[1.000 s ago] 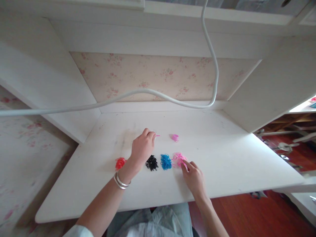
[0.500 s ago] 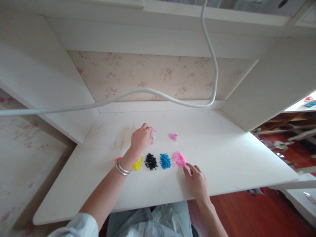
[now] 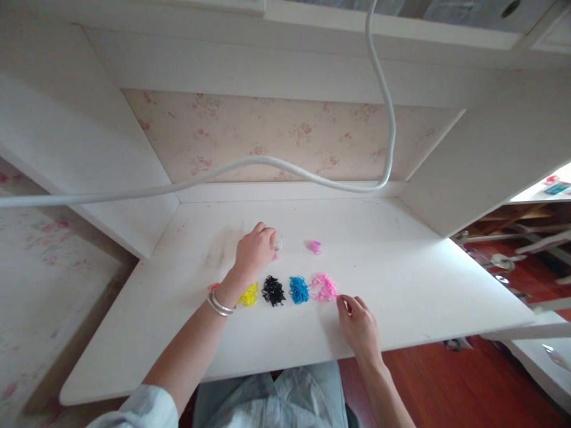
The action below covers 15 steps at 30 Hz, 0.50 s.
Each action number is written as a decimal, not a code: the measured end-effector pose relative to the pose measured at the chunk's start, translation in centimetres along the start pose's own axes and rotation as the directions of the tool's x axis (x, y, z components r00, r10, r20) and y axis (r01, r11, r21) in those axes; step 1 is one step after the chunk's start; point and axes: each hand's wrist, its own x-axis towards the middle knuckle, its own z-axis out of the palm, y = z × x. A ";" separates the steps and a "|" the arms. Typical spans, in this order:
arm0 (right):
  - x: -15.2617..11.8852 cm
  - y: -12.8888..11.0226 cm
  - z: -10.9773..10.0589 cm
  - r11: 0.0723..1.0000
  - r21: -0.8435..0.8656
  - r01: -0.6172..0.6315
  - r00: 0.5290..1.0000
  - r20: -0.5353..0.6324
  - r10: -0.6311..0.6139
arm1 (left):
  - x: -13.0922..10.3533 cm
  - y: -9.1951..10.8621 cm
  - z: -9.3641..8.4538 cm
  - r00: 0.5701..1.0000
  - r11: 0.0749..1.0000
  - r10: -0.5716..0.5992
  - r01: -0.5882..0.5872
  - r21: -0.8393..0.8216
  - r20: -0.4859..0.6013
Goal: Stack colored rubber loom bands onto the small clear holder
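Note:
My left hand [image 3: 256, 249] is closed around a small clear container [image 3: 279, 242], most of which the fingers hide. Something pink [image 3: 275, 257] shows just below it. At the right edge of a pile of pink rubber bands [image 3: 324, 287], my right hand [image 3: 360, 327] pinches a pink strand, apparently one of the bands. Left of that pile lie a blue pile [image 3: 298, 289], a black pile [image 3: 273, 290] and a yellow pile [image 3: 248, 295] of bands. A bit of a red pile [image 3: 213, 287] shows behind my left wrist.
A pink ring-shaped piece [image 3: 315, 247] sits on the white desk [image 3: 401, 279] beyond the pink pile. In front of the wallpapered back hangs a white cable [image 3: 267, 160]. White side panels [image 3: 473, 137] close in the desk.
My right hand has drawn back slightly to the right from the pink pile, with a pink strand now between its fingertips. In my left hand, the container has turned a little.

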 end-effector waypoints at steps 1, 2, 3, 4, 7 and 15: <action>0.0 -0.1 -0.1 1.000 0.005 -0.001 1.000 -0.008 0.001 | -0.2 0.0 -0.1 1.000 1.000 0.004 -0.004 -0.009 -0.015; 0.1 -0.1 -0.3 1.000 0.010 0.002 1.000 -0.016 -0.002 | -0.4 0.0 -0.3 0.999 1.000 0.007 -0.007 -0.021 -0.036; 0.2 -0.2 -0.4 1.000 0.014 0.008 1.000 -0.022 -0.007 | -0.8 0.0 -0.4 0.998 0.999 0.009 -0.012 -0.037 -0.059; 0.3 -0.2 -0.5 1.000 0.021 0.014 1.000 -0.028 -0.013 | -1.2 0.0 -0.5 0.997 0.998 0.013 -0.017 -0.058 -0.080; 0.5 -0.4 -0.9 0.998 0.060 0.017 0.999 -0.030 -0.016 | -3.0 0.6 -0.6 0.994 0.986 0.054 -0.068 -0.153 -0.094; 0.8 -2.1 -1.9 0.961 0.275 -0.031 1.000 0.004 0.031 | -9.3 3.8 3.3 0.966 0.837 0.241 -0.155 -0.525 0.099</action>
